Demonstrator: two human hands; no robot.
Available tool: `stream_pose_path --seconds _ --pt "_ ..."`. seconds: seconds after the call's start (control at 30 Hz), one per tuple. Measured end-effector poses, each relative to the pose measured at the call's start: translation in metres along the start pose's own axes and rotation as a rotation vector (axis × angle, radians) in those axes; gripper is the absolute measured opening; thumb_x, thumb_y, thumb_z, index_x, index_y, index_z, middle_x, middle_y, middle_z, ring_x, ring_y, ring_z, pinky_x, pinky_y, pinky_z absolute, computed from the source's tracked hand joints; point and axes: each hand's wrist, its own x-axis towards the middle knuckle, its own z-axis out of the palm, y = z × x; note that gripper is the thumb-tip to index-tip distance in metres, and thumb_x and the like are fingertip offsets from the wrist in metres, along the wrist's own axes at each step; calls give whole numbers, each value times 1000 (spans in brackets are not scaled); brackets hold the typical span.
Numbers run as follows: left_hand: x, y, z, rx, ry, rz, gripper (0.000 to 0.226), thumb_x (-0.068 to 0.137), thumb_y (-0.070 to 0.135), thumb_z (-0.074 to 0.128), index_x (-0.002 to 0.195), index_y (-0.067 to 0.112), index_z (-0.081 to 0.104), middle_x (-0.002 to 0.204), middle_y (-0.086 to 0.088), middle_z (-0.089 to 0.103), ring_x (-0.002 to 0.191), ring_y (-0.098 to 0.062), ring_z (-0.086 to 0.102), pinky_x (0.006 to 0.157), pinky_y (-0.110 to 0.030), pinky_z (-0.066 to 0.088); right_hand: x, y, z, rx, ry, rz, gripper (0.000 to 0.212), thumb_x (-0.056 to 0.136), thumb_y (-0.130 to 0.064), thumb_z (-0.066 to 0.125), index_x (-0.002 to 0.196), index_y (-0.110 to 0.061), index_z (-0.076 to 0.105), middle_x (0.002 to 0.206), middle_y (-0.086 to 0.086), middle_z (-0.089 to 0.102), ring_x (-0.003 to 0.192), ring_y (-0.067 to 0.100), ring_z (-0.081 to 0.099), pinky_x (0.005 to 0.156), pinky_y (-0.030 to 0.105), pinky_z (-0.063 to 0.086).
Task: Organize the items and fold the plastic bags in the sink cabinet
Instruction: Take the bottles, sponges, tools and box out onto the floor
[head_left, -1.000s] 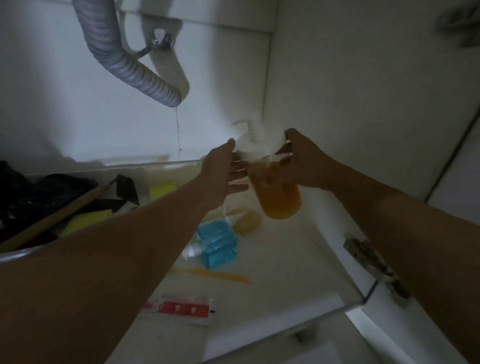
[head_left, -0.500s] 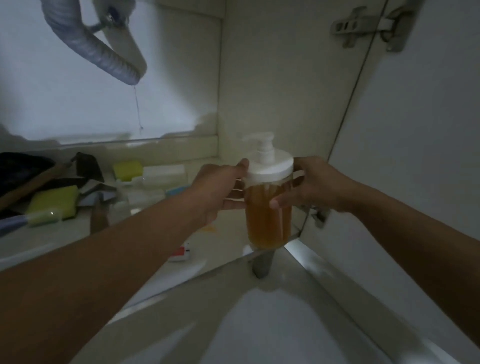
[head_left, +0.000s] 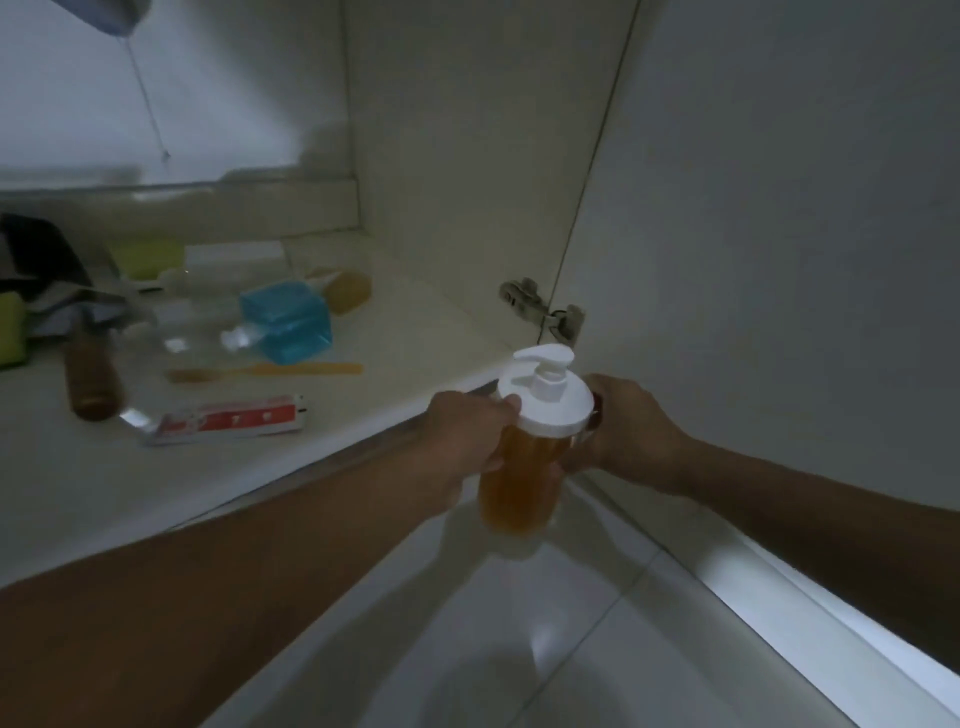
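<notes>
We hold the pump bottle (head_left: 519, 483) of amber liquid upright, long axis vertical, white pump head (head_left: 545, 387) on top with its spout aimed left, out in front of the cabinet shelf (head_left: 363, 415), above the floor. Our left hand (head_left: 467, 441) curls its fingers round the body; our right hand (head_left: 623, 431) grips the far side by the cap.

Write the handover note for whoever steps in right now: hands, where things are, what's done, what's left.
Left hand and right hand both grip the soap dispenser, held outside the cabinet over the floor tiles.
Lying loose on the cabinet shelf: blue bottle, toothbrush, toothpaste tube, brown bottle, sponge.
Nothing looks sorted yet.
Left: place the dispenser, arrange the rest, fold the bags.
</notes>
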Motion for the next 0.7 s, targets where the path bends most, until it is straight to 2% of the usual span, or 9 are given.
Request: stream_pose_path --seconds 0.07,0.13,0.17,0.3,0.4,0.53,0.6,0.67,0.7 --pt "4 -15 5 -20 -30 -65 7 96 16 57 98 11 62 97 -7 65 98 -22 63 91 -39 55 1 12 14 -32 -15 16 76 49 -20 95 116 -12 61 111 -1 64 99 17 58 81 29 51" --pt "11 -31 9 -3 -60 -97 22 99 10 49 79 16 54 91 -6 60 89 -18 59 92 -36 51 2 20 26 -42 -42 40 76 52 -16 94 119 -12 59 110 -1 60 100 16 55 80 27 47" --pt "16 -39 10 -9 -75 -108 25 100 7 47 77 15 54 92 -9 59 86 -17 56 88 -35 51 3 23 31 -35 -58 55 76 52 -14 93 120 -12 58 110 -2 59 102 17 55 80 27 46" --pt "31 -62 14 -1 -90 -137 21 95 -3 47 88 10 63 99 -12 63 93 -21 58 91 -37 51 12 31 43 -106 -123 68 68 54 -12 92 116 -12 64 110 0 64 102 17 59 76 24 43" --pt "37 -69 17 52 -104 -137 28 90 -9 42 105 6 62 99 -15 58 87 -22 54 77 -33 46 21 36 51 -152 -112 82 74 55 -16 91 122 -10 61 119 5 64 110 22 60 78 21 40" --pt "43 -67 15 117 -156 -146 45 86 -12 43 125 6 56 110 -13 59 96 -24 51 66 -28 43 29 38 59 -182 -97 104 76 58 -16 91 126 -9 56 121 5 62 114 24 58 81 23 40" --pt "47 -68 14 156 -189 -148 57 81 -14 45 130 13 54 123 -9 58 110 -26 52 78 -33 49 33 38 60 -170 -88 144 81 56 -14 92 127 -9 53 122 5 61 115 26 57 82 25 42" --pt "49 -69 12 192 -209 -146 65 79 -14 46 134 19 51 131 -5 55 120 -28 48 97 -41 48 36 39 60 -190 -80 142 85 56 -14 91 130 -10 50 125 5 59 117 25 55 82 26 41" --pt "49 -69 10 199 -218 -145 66 78 -14 47 134 21 51 133 -4 54 122 -28 47 101 -45 46 35 36 58 -203 -89 131 85 58 -14 90 132 -10 49 126 5 59 118 25 54 83 26 41"
